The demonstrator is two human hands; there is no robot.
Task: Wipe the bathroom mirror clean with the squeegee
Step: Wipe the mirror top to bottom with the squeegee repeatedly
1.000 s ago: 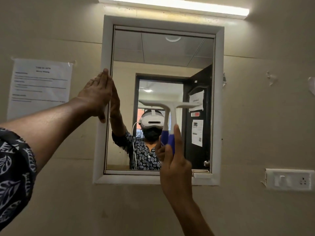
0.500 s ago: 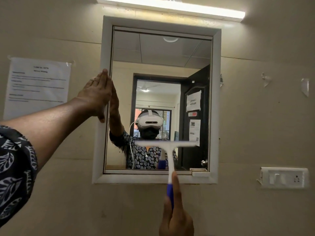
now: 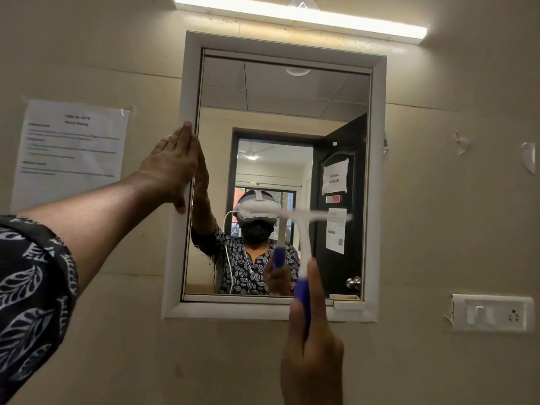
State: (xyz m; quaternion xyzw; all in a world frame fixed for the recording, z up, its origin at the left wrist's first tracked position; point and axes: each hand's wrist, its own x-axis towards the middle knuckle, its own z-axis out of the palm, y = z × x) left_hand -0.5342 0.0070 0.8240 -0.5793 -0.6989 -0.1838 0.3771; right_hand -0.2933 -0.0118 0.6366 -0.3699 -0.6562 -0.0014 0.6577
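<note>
Standing at the wall, the person has the squeegee point(image 3: 304, 244) up against the bathroom mirror point(image 3: 277, 112), its white crossbar blurred across the lower right of the glass and its stem running down over the bottom of the white frame point(image 3: 377, 171). The right hand point(image 3: 312, 355) is wrapped around the blue grip at the stem's low end, with one finger laid straight up along it. The left hand point(image 3: 172, 168) is flat, fingers straight and together, and presses on the frame's left edge, away from the glass.

To me the tool looks like light moulded plastic with a stiff stem, probably with a soft wiping strip along the bar, though the blur hides that edge. The blue grip is the right place to hold it, and the finger along the stem should help keep the bar square to the glass. Smooth plastic could turn slippery if wet. The glass is the fragile part, so even, moderate pressure seems wise, and the bracing hand makes sense if the frame has any give.
</note>
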